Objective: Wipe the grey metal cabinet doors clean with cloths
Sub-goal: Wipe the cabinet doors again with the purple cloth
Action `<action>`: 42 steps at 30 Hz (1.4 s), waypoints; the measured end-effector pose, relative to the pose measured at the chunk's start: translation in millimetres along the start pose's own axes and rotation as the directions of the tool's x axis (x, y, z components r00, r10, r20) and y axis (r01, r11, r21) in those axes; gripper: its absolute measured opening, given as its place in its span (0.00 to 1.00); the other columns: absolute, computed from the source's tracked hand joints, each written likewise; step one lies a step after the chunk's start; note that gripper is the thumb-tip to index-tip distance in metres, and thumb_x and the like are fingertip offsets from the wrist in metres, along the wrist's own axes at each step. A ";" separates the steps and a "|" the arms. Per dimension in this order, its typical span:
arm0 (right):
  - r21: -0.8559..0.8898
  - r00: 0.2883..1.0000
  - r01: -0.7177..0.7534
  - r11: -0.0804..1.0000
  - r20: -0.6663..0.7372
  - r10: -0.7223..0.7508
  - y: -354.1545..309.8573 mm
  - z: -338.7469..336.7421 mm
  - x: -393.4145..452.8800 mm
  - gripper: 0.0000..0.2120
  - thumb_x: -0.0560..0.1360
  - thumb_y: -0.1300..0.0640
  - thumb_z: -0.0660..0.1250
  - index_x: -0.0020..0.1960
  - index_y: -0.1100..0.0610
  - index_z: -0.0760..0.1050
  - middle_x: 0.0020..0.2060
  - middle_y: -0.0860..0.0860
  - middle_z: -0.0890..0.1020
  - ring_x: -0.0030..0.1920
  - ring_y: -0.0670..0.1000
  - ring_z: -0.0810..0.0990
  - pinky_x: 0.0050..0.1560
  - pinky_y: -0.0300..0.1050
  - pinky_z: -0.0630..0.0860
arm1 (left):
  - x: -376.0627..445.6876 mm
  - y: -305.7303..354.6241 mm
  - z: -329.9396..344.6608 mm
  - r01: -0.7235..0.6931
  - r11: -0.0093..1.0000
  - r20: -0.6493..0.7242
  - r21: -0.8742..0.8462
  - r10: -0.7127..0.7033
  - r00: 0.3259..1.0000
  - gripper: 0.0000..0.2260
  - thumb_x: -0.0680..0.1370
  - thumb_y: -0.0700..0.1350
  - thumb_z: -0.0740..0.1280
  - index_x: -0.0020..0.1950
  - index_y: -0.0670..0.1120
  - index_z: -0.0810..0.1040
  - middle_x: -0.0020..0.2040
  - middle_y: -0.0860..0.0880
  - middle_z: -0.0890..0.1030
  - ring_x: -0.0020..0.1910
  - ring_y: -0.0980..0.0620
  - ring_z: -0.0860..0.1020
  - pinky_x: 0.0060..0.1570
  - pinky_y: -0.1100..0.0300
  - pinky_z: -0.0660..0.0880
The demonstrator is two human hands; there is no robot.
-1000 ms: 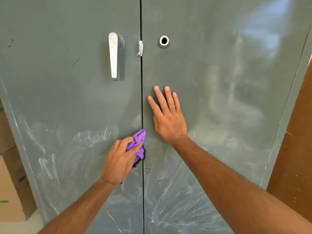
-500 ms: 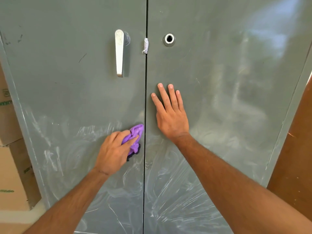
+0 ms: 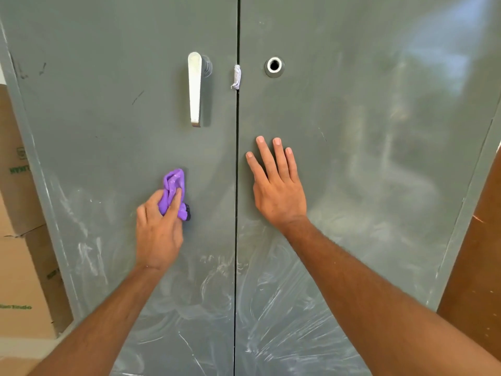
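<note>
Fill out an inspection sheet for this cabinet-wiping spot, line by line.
Surface: grey left door and right door, both shut; white smears across their lower halves, dark scuffs upper left.
Job's things: purple cloth, bunched, pressed on the left door.
Clutter: scrap of pale rag caught in the gap between the doors.
Hands: left hand grips the cloth; right hand flat on the right door, fingers straight.
Cables: nothing seen.
Surroundings: white handle pointing down, round lock hole, cardboard boxes at left, brown panel at right.
</note>
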State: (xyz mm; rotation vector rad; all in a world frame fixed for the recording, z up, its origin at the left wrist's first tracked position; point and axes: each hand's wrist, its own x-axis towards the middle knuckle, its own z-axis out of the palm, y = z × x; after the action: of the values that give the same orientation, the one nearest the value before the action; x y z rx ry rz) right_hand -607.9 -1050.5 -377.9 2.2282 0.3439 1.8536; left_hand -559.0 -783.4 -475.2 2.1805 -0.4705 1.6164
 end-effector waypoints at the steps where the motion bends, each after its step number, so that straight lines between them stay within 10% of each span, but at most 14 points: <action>1: -0.003 1.000 -0.007 1.000 0.000 0.007 -0.9 0.1 0.3 0.27 0.79 0.63 0.58 0.78 0.58 0.69 0.80 0.60 0.64 0.80 0.66 0.60 0.81 0.63 0.55 | 6.9 3.0 -0.2 0.076 0.997 -0.038 -0.029 -0.077 0.996 0.24 0.78 0.36 0.61 0.75 0.42 0.75 0.69 0.36 0.69 0.57 0.36 0.68 0.60 0.42 0.70; 3: 0.000 1.000 -0.013 1.000 0.006 0.013 -3.2 -1.2 -0.7 0.27 0.79 0.63 0.58 0.78 0.58 0.69 0.80 0.60 0.64 0.80 0.67 0.60 0.81 0.64 0.55 | 8.3 19.2 3.3 0.090 0.995 -0.080 -0.046 -0.094 0.992 0.24 0.78 0.35 0.61 0.75 0.42 0.75 0.69 0.35 0.69 0.57 0.36 0.68 0.61 0.45 0.68; 8: -0.013 1.000 -0.007 1.000 0.028 0.007 -1.9 -1.4 -1.0 0.29 0.77 0.63 0.60 0.79 0.58 0.68 0.80 0.60 0.64 0.80 0.67 0.59 0.81 0.63 0.54 | -52.2 -15.9 1.9 -0.386 0.922 0.166 0.021 0.378 0.911 0.27 0.76 0.36 0.58 0.76 0.46 0.73 0.68 0.42 0.71 0.53 0.38 0.70 0.56 0.43 0.78; 14: -0.046 1.000 -0.003 0.999 0.012 0.004 -2.1 1.0 -1.3 0.29 0.77 0.63 0.59 0.78 0.58 0.69 0.80 0.60 0.64 0.80 0.67 0.60 0.80 0.64 0.56 | 6.2 -40.1 -7.6 0.183 0.983 -0.089 -0.024 -0.185 0.979 0.26 0.77 0.36 0.61 0.77 0.43 0.73 0.69 0.32 0.69 0.58 0.34 0.68 0.62 0.44 0.67; 21: -0.051 1.000 -0.005 0.999 0.017 0.006 -2.6 1.4 -1.3 0.28 0.78 0.62 0.60 0.78 0.58 0.69 0.80 0.60 0.64 0.80 0.67 0.60 0.80 0.64 0.56 | -30.5 -61.5 -10.5 -0.365 0.929 0.137 0.058 0.355 0.925 0.25 0.76 0.40 0.62 0.74 0.49 0.73 0.68 0.42 0.71 0.54 0.36 0.71 0.51 0.39 0.80; 28: -0.052 1.000 -0.007 0.999 0.005 0.007 -2.6 3.2 -2.1 0.29 0.77 0.63 0.60 0.78 0.58 0.68 0.80 0.61 0.63 0.80 0.67 0.60 0.80 0.65 0.57 | 17.1 -31.4 -6.5 0.179 0.982 -0.103 -0.057 -0.184 0.977 0.25 0.79 0.36 0.63 0.78 0.44 0.71 0.72 0.35 0.68 0.60 0.35 0.68 0.63 0.44 0.67; 33: -0.049 1.000 -0.003 0.999 0.004 0.003 -2.3 2.5 -1.8 0.29 0.77 0.63 0.60 0.78 0.58 0.68 0.80 0.61 0.64 0.80 0.67 0.60 0.80 0.65 0.57 | -52.8 -70.3 -8.6 -0.290 0.953 0.184 0.090 0.271 0.945 0.28 0.76 0.34 0.57 0.78 0.43 0.70 0.76 0.39 0.69 0.66 0.32 0.73 0.66 0.39 0.69; 38: -0.052 1.000 0.002 0.999 0.005 -0.001 -2.2 3.7 -2.1 0.29 0.77 0.63 0.60 0.78 0.58 0.68 0.80 0.61 0.63 0.80 0.67 0.60 0.80 0.66 0.57 | -5.2 -110.3 -33.9 0.118 0.992 0.046 0.042 -0.120 0.992 0.31 0.77 0.26 0.62 0.79 0.42 0.69 0.75 0.36 0.68 0.65 0.28 0.69 0.67 0.39 0.69; 42: -0.060 1.000 0.001 0.998 0.009 -0.001 -3.0 3.7 -2.4 0.28 0.77 0.62 0.61 0.78 0.58 0.68 0.80 0.61 0.63 0.80 0.67 0.60 0.80 0.66 0.57 | 12.6 -82.9 -25.6 -0.012 0.999 0.019 0.034 0.012 1.000 0.27 0.79 0.32 0.57 0.78 0.43 0.70 0.75 0.38 0.68 0.61 0.31 0.69 0.65 0.42 0.70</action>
State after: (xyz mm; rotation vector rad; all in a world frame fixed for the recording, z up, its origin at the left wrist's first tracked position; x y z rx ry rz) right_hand -604.8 -1048.5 -381.7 2.1950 0.2837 1.8286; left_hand -536.8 -699.2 -465.2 2.2234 -0.4656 1.6228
